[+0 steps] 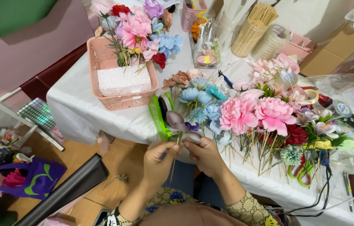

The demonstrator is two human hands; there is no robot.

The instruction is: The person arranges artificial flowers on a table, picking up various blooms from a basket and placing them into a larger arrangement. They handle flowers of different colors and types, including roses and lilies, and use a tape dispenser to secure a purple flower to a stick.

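My left hand (158, 161) and my right hand (206, 155) meet at the table's front edge, both pinching a small purple-and-white artificial flower (180, 124) on a thin wooden stick (173, 166) that points down. A green tape roll (159, 115) lies right behind the flower. Past it lie many paper flowers on sticks: blue ones (202, 100), two big pink ones (254, 114) and a red one (296, 134).
A pink basket (120, 100) with white foam and a flower bunch (137, 31) stands at the back left. Jars of wooden sticks (252, 31), tape rolls (311, 96), green-handled scissors (300, 175) and black cables (323, 201) crowd the right. A purple bag (34, 178) sits on the floor.
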